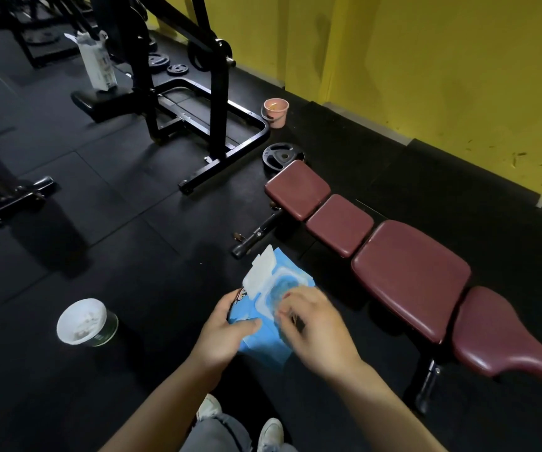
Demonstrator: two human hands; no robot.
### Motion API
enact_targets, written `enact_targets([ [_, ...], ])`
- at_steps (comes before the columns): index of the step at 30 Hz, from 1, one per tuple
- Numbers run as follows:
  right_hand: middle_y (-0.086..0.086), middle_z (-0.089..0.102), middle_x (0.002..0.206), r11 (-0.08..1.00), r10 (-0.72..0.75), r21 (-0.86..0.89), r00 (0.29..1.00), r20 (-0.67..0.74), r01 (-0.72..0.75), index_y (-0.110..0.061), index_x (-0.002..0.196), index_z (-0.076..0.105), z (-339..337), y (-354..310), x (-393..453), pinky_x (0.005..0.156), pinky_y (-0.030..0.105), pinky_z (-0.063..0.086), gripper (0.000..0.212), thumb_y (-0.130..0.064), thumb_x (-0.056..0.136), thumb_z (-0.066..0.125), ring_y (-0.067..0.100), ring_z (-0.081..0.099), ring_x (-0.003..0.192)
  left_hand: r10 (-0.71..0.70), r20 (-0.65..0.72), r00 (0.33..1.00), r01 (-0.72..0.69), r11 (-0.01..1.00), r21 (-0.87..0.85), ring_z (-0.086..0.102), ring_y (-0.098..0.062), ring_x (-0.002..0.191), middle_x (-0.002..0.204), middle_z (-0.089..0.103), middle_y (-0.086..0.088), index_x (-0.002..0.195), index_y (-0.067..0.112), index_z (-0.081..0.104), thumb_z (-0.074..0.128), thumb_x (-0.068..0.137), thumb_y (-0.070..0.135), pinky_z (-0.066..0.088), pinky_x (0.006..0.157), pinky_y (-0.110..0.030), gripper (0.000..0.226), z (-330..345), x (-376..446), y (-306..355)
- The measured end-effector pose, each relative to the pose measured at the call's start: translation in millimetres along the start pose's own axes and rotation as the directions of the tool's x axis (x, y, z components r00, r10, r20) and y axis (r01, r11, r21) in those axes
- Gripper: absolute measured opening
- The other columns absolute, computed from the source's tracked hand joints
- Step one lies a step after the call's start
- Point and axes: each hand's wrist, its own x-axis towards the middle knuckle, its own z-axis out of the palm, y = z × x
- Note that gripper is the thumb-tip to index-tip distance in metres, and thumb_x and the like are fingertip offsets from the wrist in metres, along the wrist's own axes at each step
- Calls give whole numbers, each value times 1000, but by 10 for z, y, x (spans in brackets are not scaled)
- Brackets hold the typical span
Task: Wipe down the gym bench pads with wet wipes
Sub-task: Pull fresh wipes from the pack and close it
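Observation:
A gym bench with several maroon pads (410,275) stands on the right, running from the far middle toward the near right. My left hand (227,334) holds a blue wet wipe pack (263,340) from its left side, in front of me and left of the bench. The pack's white lid (258,272) is flipped up. My right hand (315,324) is over the pack's opening with its fingers pinched together there; blur hides whether a wipe is between them.
A white tub with a green side (85,322) sits on the black rubber floor at my left. A black rack frame (211,119), a weight plate (281,156) and a pink bucket (276,112) stand beyond the bench. A yellow wall (442,60) runs behind it.

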Motion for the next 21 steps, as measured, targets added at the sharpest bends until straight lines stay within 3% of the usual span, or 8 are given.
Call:
enact_targets([
  [5,-15,65,87,991,82,96,993,81,-90,-26,84,65,32,30,-80,81,22,46,15,-18,90,54,5,57,88,21,-49,999,-20,1000,22,72,-17,93,114,71,-6,128,21,56,65,84,-11,56,68,-25,55,7,5,-2],
  [10,-10,71,76,845,453,283,889,72,-453,-29,92,64,61,-2,46,72,29,56,12,-21,91,55,5,66,66,28,-59,998,-26,999,33,71,-21,99,115,71,-6,128,20,57,66,84,-10,57,78,-34,54,-1,8,-37],
  [13,-7,67,71,822,532,208,845,50,-530,-26,80,61,66,-25,175,66,34,56,6,-24,85,58,9,61,60,57,-47,997,-53,996,78,71,-19,101,117,69,-3,127,25,57,67,85,-7,57,79,-33,54,27,13,-24],
  [17,-13,50,93,874,485,11,874,25,-485,-27,98,59,12,-42,262,64,17,44,13,-26,85,62,5,55,72,70,-48,996,-65,994,92,70,-17,101,115,70,1,125,27,58,65,86,-6,57,80,-32,52,36,-2,6],
  [21,-8,57,95,895,443,-111,893,86,-433,-22,89,64,-25,-47,271,73,28,52,8,-29,88,60,10,58,77,71,-57,996,-63,989,131,69,-17,104,119,68,1,128,29,56,67,86,-2,57,87,-37,53,-2,2,-32],
])
